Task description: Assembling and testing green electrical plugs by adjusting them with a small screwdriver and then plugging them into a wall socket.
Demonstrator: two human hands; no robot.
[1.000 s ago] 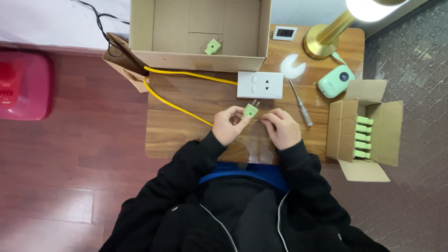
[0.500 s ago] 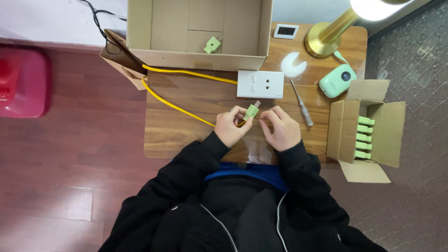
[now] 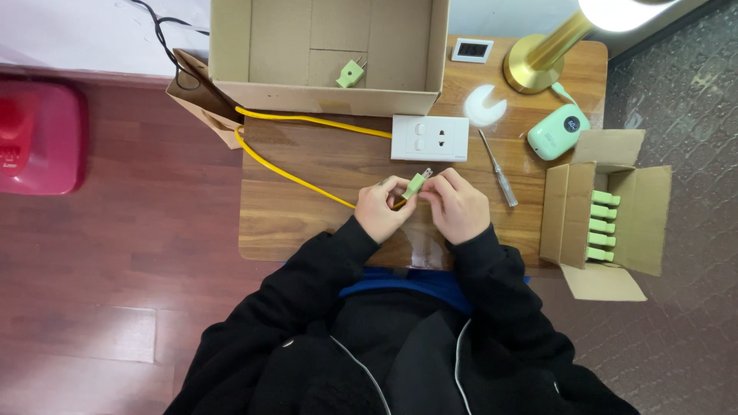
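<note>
- wood of the small table (image 3: 307, 223) shows bare at its left end, open room between the yellow cable (image 3: 292, 175) and the near edge.
- large cardboard box (image 3: 327, 46) spans the far edge, one green plug (image 3: 350, 74) lying inside.
- left hand (image 3: 380, 211) pinches the green plug body (image 3: 416, 184) from the left, near the table's middle.
- right hand (image 3: 457, 206) closes fingertips on the same plug from the right; its metal prongs point towards the white socket plate (image 3: 429, 137) just beyond.
- screwdriver (image 3: 498, 169) lies just right of the hands.
- small open carton (image 3: 607, 207) overhangs the right edge, green plugs (image 3: 602, 225) stacked in a row inside.
</note>
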